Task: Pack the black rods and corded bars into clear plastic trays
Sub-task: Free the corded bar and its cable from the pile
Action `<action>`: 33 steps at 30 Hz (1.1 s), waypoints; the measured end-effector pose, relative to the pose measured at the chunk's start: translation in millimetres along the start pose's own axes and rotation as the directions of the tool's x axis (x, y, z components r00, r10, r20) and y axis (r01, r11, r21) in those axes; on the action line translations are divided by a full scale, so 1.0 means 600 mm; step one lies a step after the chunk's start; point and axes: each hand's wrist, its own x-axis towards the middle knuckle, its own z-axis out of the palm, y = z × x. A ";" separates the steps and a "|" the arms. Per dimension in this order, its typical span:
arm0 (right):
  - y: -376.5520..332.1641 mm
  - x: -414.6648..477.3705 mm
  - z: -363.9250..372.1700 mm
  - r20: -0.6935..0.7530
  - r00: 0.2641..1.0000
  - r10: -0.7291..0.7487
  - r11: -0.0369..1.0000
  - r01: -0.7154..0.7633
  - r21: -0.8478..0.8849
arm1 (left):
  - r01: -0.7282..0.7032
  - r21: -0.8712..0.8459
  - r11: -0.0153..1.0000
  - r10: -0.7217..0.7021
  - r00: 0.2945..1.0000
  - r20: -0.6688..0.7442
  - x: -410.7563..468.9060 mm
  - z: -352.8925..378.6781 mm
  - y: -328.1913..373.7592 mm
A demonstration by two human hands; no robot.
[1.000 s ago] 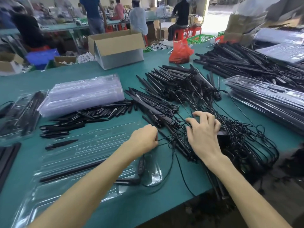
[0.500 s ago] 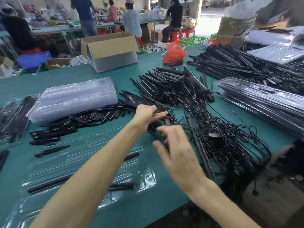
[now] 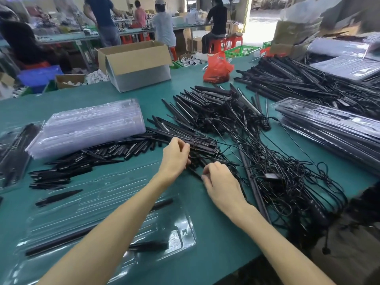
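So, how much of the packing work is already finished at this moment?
Done: filled trays are stacked at the right. In hand: the open tray near the person holds a few black rods, and the left hand and right hand are both at a corded bar in the tangle. Left: big piles of corded bars, loose rods and a stack of empty trays.

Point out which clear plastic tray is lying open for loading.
The single open tray nearest the camera, under the left forearm, holding a few black rods. The other empty trays sit nested in a stack farther back.
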 end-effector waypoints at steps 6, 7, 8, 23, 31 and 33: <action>-0.033 0.034 -0.043 -0.097 0.985 -0.145 0.985 0.152 0.077 | -0.354 0.349 0.868 0.341 0.935 0.101 -0.040 -0.003 -0.045; -0.037 0.054 -0.053 -0.143 0.978 -0.150 0.979 0.166 0.114 | -0.369 0.360 0.857 0.361 0.928 0.093 -0.045 0.001 -0.051; -0.037 0.078 -0.064 -0.186 0.972 -0.146 0.973 0.175 0.152 | -0.374 0.355 0.857 0.372 0.925 0.077 -0.046 0.003 -0.056; 0.134 0.517 -0.106 -0.226 0.943 0.243 0.953 -0.275 -0.125 | -0.350 0.350 0.869 0.347 0.935 0.074 -0.049 0.002 -0.068; 0.153 0.556 -0.074 -0.255 0.852 0.456 0.882 -0.470 0.007 | -0.329 0.337 0.882 0.315 0.944 0.096 -0.047 0.005 -0.073; 0.148 0.552 -0.081 -0.312 0.832 0.458 0.884 -0.463 0.064 | -0.331 0.340 0.880 0.318 0.943 0.093 -0.047 0.005 -0.074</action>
